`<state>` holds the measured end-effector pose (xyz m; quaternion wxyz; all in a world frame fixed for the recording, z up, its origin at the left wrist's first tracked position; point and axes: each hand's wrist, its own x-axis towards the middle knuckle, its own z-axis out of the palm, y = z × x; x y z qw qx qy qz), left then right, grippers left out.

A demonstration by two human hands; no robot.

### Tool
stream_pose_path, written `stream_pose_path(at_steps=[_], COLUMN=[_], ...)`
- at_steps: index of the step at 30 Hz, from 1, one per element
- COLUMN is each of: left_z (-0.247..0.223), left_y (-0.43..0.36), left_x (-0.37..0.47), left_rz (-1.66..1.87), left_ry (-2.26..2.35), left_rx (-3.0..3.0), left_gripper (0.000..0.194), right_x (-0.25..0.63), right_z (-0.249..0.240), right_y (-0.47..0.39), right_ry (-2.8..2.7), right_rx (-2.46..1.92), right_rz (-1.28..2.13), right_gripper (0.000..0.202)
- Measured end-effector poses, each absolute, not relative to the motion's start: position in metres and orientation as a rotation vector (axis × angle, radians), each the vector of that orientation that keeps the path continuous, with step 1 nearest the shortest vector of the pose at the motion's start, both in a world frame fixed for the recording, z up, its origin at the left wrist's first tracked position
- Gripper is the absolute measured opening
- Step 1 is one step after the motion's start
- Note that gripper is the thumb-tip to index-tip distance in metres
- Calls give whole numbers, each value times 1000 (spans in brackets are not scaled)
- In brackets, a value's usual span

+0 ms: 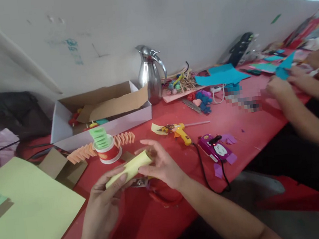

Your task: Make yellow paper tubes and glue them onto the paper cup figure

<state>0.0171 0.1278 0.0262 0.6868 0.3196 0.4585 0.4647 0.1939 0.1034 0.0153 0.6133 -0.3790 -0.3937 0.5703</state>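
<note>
A rolled tube of yellow paper (132,169) is held over the near part of the red table, its right end raised. My left hand (105,196) grips the tube's left end with the thumb along the top. Around the right end curl the fingers and thumb of my right hand (166,166). Partly hidden beneath my hands lie red-handled scissors (167,202). Just beyond stands a red and white paper cup (108,155) with a green folded paper strip (99,137) on top. Orange accordion-folded strips (85,153) stick out from its sides.
A large yellow sheet (40,209) covers the left. Behind are an open cardboard box (105,125) and a steel jug (148,74). A yellow glue gun (182,133) and a purple device (213,148) with cords lie right. At far right, another person's hands (280,84) hold blue paper.
</note>
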Motion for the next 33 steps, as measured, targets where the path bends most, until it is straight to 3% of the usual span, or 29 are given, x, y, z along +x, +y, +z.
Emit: stream_pose_path(at_steps=[4, 19, 21, 24, 26, 33], left_z=[30, 28, 29, 29, 28, 22], left_y=[129, 127, 123, 119, 117, 115], left_x=[16, 14, 15, 17, 18, 14], left_rz=[1029, 955, 1002, 1104, 1161, 1167], left_ry=[972, 943, 962, 969, 970, 976], left_rx=[596, 633, 739, 908, 1010, 1286], left_gripper=[48, 31, 38, 74, 87, 87], right_x=[190, 195, 196, 198, 198, 196], right_z=[11, 16, 16, 14, 12, 8], right_y=[103, 94, 93, 93, 93, 95], right_ry=[-891, -973, -981, -939, -915, -884], right_rx=[-870, -753, -797, -853, -858, -945], right_rz=[1304, 1351, 1363, 1395, 1409, 1396], right_gripper=[52, 38, 27, 15, 15, 13])
